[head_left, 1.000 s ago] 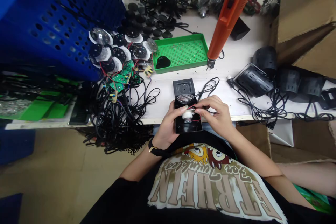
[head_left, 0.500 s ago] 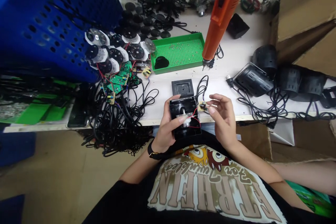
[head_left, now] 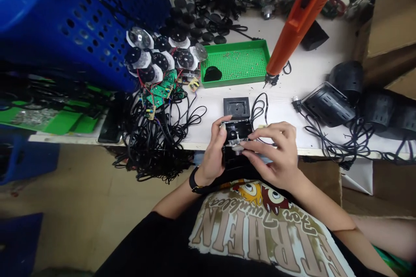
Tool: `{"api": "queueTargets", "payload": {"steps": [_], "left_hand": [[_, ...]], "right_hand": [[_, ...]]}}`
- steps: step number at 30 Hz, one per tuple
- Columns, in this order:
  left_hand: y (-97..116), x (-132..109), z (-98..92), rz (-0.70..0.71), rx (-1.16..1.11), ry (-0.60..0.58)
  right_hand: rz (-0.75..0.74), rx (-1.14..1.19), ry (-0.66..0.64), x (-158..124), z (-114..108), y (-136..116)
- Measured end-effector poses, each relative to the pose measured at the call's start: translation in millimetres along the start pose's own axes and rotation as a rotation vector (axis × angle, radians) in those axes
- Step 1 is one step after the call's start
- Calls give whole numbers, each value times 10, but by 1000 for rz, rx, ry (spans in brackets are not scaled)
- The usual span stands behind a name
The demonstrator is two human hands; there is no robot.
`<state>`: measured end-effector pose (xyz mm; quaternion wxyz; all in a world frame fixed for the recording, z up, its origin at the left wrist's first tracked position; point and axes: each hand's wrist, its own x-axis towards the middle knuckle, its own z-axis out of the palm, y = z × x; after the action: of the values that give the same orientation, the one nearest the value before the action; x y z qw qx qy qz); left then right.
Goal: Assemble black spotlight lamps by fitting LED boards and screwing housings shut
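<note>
My left hand (head_left: 212, 151) is wrapped round the left side of a black plastic housing (head_left: 234, 162), held above the table's front edge. Inside the housing sits a small motor with a whitish part (head_left: 238, 148). The fingers of my right hand (head_left: 276, 151) close on this motor from the right. Just behind the housing lies a black square block (head_left: 236, 107) with a recessed face. A black cable (head_left: 260, 108) loops beside it. The small circuit board is mostly hidden behind my right fingers.
A green tray (head_left: 235, 83) with small screws lies beyond my hands, under an orange electric screwdriver (head_left: 292, 30). Motors with green boards and tangled cables (head_left: 146, 138) lie left. Black housings (head_left: 329, 104) and cardboard (head_left: 393, 21) stand right. Another person's arm (head_left: 386, 233) shows lower right.
My right hand has moved left from the small circuit board to the motor in the housing. My left thumb has shifted from the motor to the housing's left edge. The view has shifted left.
</note>
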<state>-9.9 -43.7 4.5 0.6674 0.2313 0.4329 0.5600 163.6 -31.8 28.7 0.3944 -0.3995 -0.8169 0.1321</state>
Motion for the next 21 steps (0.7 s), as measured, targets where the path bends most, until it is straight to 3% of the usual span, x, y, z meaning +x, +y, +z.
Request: {"api": "queueTargets", "payload": {"steps": [4,9,14,21], "left_hand": [[-8,-11,-16,38,199,19],[-40,6,-51,78,377,-10],[-84,32,-67,106,428,-43],[-81,41,-10,60,355,27]], "right_hand": [[-64,-66,-63,16,103,-1],[-100,35,-32,-7,185,42],[-100,102,4,-19,234,15],[-63,121,19,0,254,-41]]}}
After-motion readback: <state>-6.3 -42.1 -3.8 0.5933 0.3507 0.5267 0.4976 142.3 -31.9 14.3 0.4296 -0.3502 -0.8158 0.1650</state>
